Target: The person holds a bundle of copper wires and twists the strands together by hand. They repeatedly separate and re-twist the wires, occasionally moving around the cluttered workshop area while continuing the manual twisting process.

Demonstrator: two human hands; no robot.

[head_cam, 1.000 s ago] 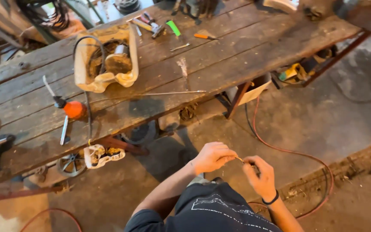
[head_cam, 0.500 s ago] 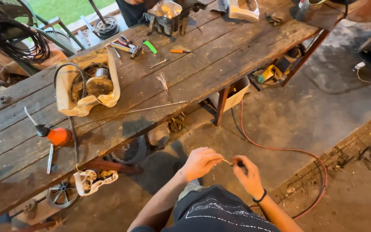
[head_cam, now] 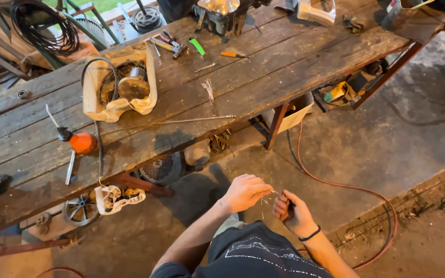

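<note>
My left hand [head_cam: 246, 191] and my right hand [head_cam: 290, 211] are close together in front of my body, above the concrete floor. Between their pinched fingertips runs a short, thin piece of wire [head_cam: 275, 192]. The left fingers grip one end; the right fist closes around the other end. A dark band sits on my right wrist. Both hands are well away from the long wooden workbench [head_cam: 294, 67] ahead of me.
On the bench lie a cream motor housing [head_cam: 122, 85], an orange oil can [head_cam: 81, 141], a thin metal rod [head_cam: 181, 121], a tuft of wire strands [head_cam: 209, 91] and hand tools [head_cam: 171, 45]. A red cable [head_cam: 346, 185] loops across the floor. A motor [head_cam: 163, 167] sits under the bench.
The view has shifted so the bench appears further right and nearer. My hands stay together on the wire, with the right fist now more closed.
</note>
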